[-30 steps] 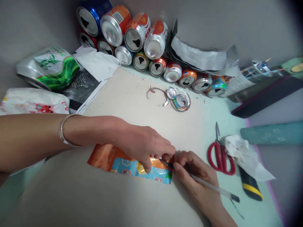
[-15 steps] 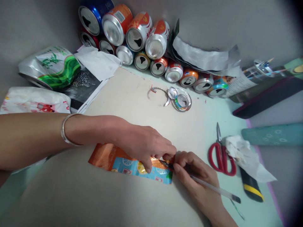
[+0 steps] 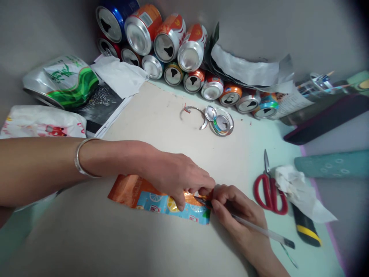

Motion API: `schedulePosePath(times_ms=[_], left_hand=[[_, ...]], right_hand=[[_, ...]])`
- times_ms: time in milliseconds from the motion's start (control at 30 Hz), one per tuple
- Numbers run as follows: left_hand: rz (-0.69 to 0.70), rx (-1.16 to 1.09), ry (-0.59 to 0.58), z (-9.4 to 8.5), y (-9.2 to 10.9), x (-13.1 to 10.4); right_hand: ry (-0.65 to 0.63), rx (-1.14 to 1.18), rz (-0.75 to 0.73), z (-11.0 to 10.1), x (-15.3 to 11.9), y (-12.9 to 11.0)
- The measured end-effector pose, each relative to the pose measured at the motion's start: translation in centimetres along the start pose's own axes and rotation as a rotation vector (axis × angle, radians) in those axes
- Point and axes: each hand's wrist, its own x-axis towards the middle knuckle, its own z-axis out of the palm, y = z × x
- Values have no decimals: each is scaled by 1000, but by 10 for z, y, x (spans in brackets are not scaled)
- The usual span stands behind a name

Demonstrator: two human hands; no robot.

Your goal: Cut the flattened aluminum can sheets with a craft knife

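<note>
A strip of can metal (image 3: 144, 199), printed orange and blue with citrus slices, lies flat on the beige work surface (image 3: 95, 231). My left hand (image 3: 175, 173) holds it down, thumb on the blue print and curled fingers by its upper right part; it covers much of the upper edge. In my right hand (image 3: 242, 217) is a clear-barrelled pen (image 3: 259, 227), pinched near its dark front. The pen slants, and its tip is at the strip's orange part, close to my left fingers. Whether the tip touches the metal I cannot tell.
Drink cans (image 3: 165, 48) lie stacked along the wall, beside curved metal sheets (image 3: 245, 66). Cut can ends (image 3: 221, 122) rest beyond my hands. To the right are red-handled scissors (image 3: 270, 192), crumpled tissue (image 3: 300, 188) and a black-and-yellow tool handle (image 3: 307, 229). A dented can (image 3: 62, 82) lies left.
The pen's back end has shifted very slightly to the right. My left hand and the metal strip look unmoved.
</note>
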Motion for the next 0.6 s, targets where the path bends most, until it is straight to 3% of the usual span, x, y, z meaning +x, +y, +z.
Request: schedulePosePath(times_ms=[400, 600], left_hand=[[-4, 27, -21, -1, 2, -1], [-5, 36, -14, 0, 1, 0]], right_hand=[[-18, -7, 69, -1, -2, 1], [-20, -9, 29, -1, -2, 1]])
